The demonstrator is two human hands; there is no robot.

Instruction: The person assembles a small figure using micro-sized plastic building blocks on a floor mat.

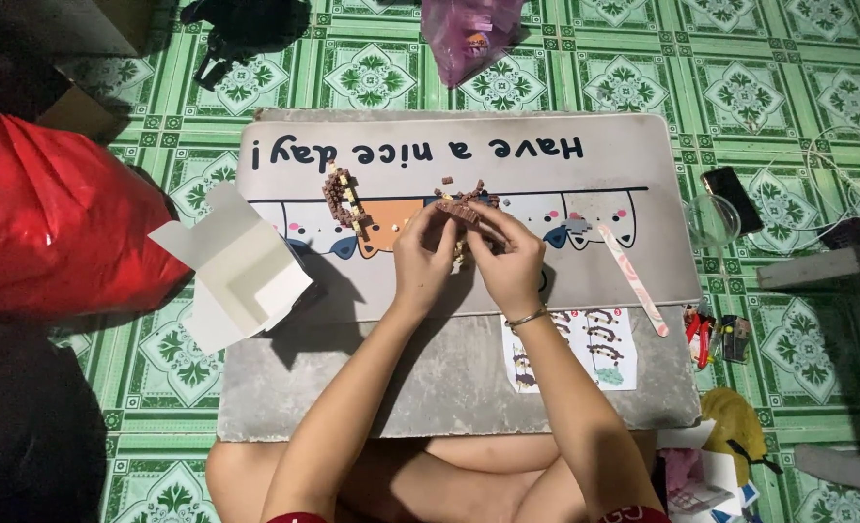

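While one open white box [241, 271] lies at centre left of the frame, the left hand [428, 257] and right hand [509, 261] both pinch one small brown brick model [461, 207] in their fingers at mid-frame, one taller brick piece [343, 199] standing just left.

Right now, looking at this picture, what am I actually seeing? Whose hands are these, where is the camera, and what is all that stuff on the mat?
No machine here: a person sits on a green tiled floor with a camera on their head, looking down. Their left hand and right hand meet over a grey mat and together pinch a small brown brick model. A second brick piece lies to the left, beside an open white box. A printed instruction sheet and a pink strip lie to the right. A red bag sits far left.
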